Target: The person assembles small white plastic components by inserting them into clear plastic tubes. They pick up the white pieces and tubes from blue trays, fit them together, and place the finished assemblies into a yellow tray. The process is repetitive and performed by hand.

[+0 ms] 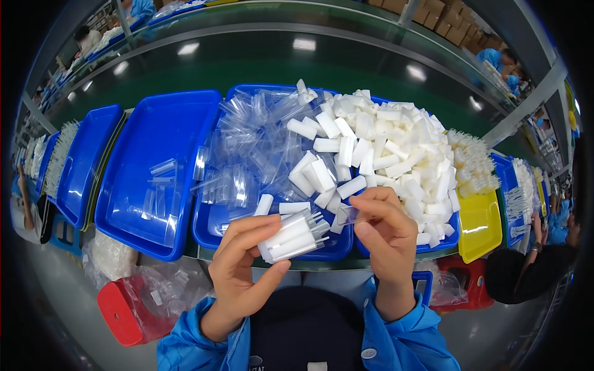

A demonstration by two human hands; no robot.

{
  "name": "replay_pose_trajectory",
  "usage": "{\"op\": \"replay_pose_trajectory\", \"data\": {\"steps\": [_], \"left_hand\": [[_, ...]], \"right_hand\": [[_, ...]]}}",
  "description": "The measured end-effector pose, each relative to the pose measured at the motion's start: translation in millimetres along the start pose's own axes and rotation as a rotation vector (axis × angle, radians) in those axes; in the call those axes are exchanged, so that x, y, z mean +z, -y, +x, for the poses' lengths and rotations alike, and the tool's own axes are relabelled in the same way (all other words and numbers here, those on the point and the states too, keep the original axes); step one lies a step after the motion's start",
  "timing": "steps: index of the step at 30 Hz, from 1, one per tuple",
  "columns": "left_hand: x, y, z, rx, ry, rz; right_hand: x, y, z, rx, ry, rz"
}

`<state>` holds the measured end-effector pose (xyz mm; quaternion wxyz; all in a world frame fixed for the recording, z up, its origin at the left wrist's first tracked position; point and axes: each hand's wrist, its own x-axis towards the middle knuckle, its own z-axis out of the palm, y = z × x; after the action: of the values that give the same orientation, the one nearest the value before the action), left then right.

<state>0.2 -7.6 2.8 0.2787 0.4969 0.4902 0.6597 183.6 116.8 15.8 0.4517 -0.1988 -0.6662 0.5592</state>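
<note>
Over the near edge of the middle blue tray, plenty is kept from view: the underside of a bundle of white pieces is covered by the left hand, so how many are gathered there cannot be told. Clear plastic seems to be wrapped around them, its outline hard to make out, and thin clear prongs are shown poking out at the right end. Trickier yet is the small clear piece at the right hand, so transparent that its far edges are lost against the white blocks behind. And the grips! By the left, the bundle is pinched between thumb and fingers, thumb below, forefinger along the top, the hand parted just as wide as the load and the prongs pointed toward the right hand. By the right, the clear piece is nipped between thumb and forefinger, tips nearly together, just beside the prongs and seemingly apart from them. Behind, the middle tray is heaped with clear sleeves, the white blocks being piled to the right until most of the tray beneath is buried. A few more sleeves are seen in the left blue tray. To the right, a yellow tray is partly covered by bristly pale pieces, while co-workers are cut off or blurred near the rim.
</note>
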Motion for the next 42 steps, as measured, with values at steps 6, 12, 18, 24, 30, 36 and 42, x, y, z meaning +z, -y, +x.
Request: {"op": "replay_pose_trajectory", "data": {"steps": [6, 12, 18, 24, 30, 36, 42], "left_hand": [[0.1, 3.3, 1.2, 0.063, -0.001, 0.026], [1.0, 3.3, 1.4, 0.04, 0.023, 0.032], [2.8, 3.2, 3.0, 0.062, 0.038, 0.032], [3.7, 3.3, 3.4, 0.071, 0.042, 0.051], [5.7, 3.3, 3.0, 0.103, 0.039, 0.147], [6.4, 3.1, 4.7, 0.196, 0.093, 0.295], [8.2, 4.6, 4.6, 0.133, 0.071, 0.211]], "right_hand": [[3.1, -3.2, -1.4, -0.019, -0.113, 0.044], [9.9, -0.8, -1.1, -0.023, -0.079, 0.076], [12.6, 6.1, -2.5, -0.025, -0.037, -0.065], [11.3, 8.8, -3.6, -0.042, -0.009, -0.105], [14.5, 5.0, -5.2, -0.123, -0.05, -0.191], [20.8, -2.3, -7.9, -0.2, -0.115, -0.192], [22.8, -5.0, -10.3, -0.219, -0.137, -0.216]]}}
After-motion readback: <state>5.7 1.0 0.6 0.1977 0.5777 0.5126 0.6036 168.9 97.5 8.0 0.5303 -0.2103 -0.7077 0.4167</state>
